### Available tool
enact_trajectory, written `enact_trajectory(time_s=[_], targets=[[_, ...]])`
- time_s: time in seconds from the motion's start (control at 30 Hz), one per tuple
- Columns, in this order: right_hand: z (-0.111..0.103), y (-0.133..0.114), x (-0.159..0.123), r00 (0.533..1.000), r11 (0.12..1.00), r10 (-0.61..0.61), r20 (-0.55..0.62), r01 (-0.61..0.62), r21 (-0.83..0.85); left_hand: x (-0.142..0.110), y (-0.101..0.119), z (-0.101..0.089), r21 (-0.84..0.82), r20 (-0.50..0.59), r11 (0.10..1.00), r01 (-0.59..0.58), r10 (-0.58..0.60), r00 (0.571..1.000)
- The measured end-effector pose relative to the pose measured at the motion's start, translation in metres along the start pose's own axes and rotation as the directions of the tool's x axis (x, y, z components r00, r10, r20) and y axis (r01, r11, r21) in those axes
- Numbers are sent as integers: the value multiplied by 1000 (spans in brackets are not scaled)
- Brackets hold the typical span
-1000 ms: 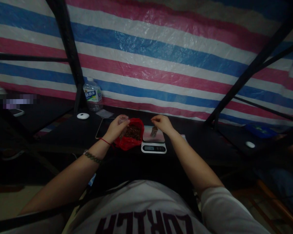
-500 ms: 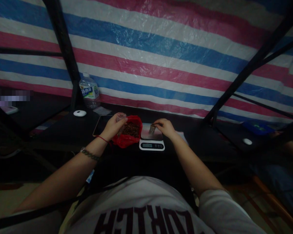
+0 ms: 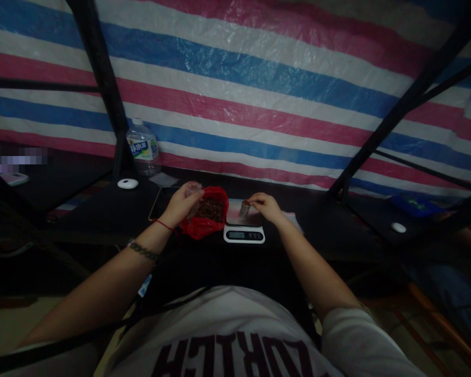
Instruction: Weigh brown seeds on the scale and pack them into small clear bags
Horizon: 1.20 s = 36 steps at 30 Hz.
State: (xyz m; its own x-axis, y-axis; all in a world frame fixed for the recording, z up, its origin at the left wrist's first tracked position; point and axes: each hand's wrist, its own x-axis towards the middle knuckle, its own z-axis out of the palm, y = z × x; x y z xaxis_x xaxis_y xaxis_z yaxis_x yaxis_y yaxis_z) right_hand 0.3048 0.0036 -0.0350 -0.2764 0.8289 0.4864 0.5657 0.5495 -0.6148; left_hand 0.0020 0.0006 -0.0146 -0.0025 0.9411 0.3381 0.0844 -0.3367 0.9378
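My left hand [image 3: 182, 201] is closed around a small clear plastic thing [image 3: 193, 189], perhaps a bag or cup, at the left edge of an open red plastic bag [image 3: 201, 228]. Many small brown pieces [image 3: 211, 209] fill the red bag. To its right stands a white digital scale [image 3: 244, 234] with a shiny metal plate. Over that plate my right hand [image 3: 266, 204] pinches a small brownish thing [image 3: 245, 204]. Its kind is too small and dim to tell, and a reflection shows beneath it. The scale's reading is not legible.
A dark phone or tablet [image 3: 157, 204] lies left of the red bag. Behind it are a clear plastic sheet or bag [image 3: 164, 179] and a large labelled bottle [image 3: 143, 149]. A white rounded device [image 3: 127, 184] sits farther left. Dark metal posts [image 3: 105, 78] frame the bench.
Both hands stay in nearly the same place. My right fingers remain at the small brownish thing over the scale, and the view has shifted only slightly.
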Motion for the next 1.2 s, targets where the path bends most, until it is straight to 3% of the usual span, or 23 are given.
enact_trajectory(time_s=[0.1,0.2,0.3,0.37,0.47,0.53,0.7,0.8,1.03,1.1,1.2], targets=[[-2,-2,0,999,1000,-8,-43,9,15,0,-1,-1,11,38,1000,-12,12,999],[-8,-6,-2,987,1000,2,-159,-1,7,-2,1,0,73,86,995,-67,60,994],[-15,-17,-7,949,990,132,-286,-114,77,-9,10,4,155,165,981,-113,87,982],[-17,-31,-13,940,972,194,-282,-144,186,-17,19,10,204,228,969,-136,88,970],[-16,-62,-23,987,933,141,-72,-109,342,-33,30,22,253,358,944,-210,110,927],[-13,-84,-30,992,916,85,97,-116,383,-43,35,30,302,436,918,-259,108,893],[-2,-122,-39,925,972,-29,379,-63,227,-63,40,43,401,556,820,-408,137,820],[6,-129,-41,897,992,-26,441,-31,122,-69,43,46,414,595,771,-484,173,785],[14,-126,-40,948,992,38,316,-75,106,-72,49,45,493,608,675,-548,184,773],[8,-122,-37,973,985,57,224,-91,145,-68,48,41,510,595,667,-543,182,783],[-1,-101,-31,994,986,110,-9,-108,130,-60,44,35,542,542,672,-505,180,821]])
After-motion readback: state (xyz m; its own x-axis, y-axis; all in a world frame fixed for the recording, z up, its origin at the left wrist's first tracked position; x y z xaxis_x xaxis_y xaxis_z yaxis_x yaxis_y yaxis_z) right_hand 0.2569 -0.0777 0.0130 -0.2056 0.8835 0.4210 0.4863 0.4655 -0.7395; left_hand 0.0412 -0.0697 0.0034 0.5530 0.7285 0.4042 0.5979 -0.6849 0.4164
